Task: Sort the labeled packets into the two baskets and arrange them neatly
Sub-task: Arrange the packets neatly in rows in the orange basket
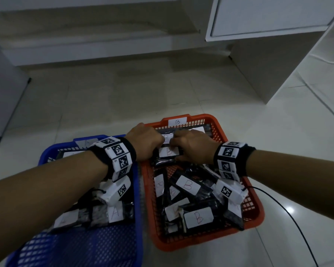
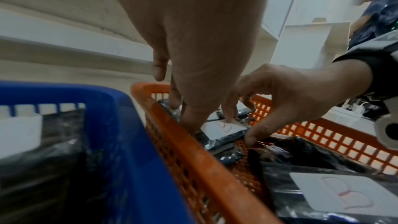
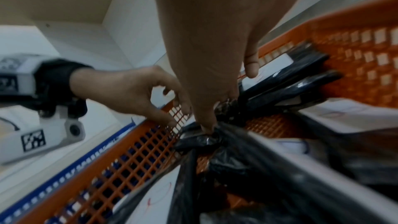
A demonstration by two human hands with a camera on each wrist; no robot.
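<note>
An orange basket (image 1: 191, 244) tagged B stands to the right of a blue basket (image 1: 52, 150) tagged A. Both of my hands are at the orange basket's far end on one black packet with a white B label (image 1: 168, 152) (image 2: 224, 129). My left hand (image 1: 145, 141) (image 2: 193, 57) grips its left edge with fingers and thumb. My right hand (image 1: 193, 147) (image 2: 290, 94) pinches its right side, thumb at the near corner. Several more B packets (image 1: 188, 185) lie jumbled nearer me. Packets labelled A (image 1: 115, 212) lie in the blue basket, partly hidden by my left wrist.
The baskets sit on a pale tiled floor (image 1: 123, 93). A white cabinet (image 1: 268, 16) hangs at the back right. A black cable (image 1: 297, 228) runs along the floor right of the orange basket. Another person (image 2: 374, 14) stands beyond, seen in the left wrist view.
</note>
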